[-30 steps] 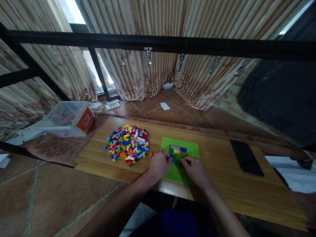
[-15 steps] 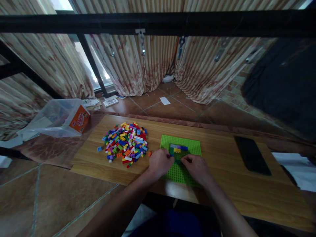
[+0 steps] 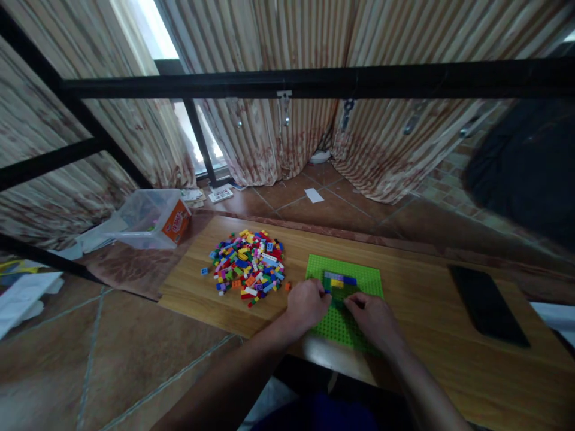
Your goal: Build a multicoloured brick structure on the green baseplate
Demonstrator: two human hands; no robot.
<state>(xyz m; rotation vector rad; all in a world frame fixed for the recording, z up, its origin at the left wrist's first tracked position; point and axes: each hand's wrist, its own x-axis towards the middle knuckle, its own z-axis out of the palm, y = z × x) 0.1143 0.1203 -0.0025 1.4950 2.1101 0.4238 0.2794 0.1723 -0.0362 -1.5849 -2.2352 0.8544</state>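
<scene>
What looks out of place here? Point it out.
Two strays: a blue toy brick and an orange toy brick lie apart from the toy brick pile; a white paper lies loose on the tiled floor.

No legible txt: orange label (image 3: pixel 176 222) on clear bin (image 3: pixel 142 239) & printed wht pkt (image 3: pixel 220 195) both too blurry.

baseplate (image 3: pixel 335 326) pt. hidden, curtains (image 3: pixel 305 42) cut @ top
</scene>
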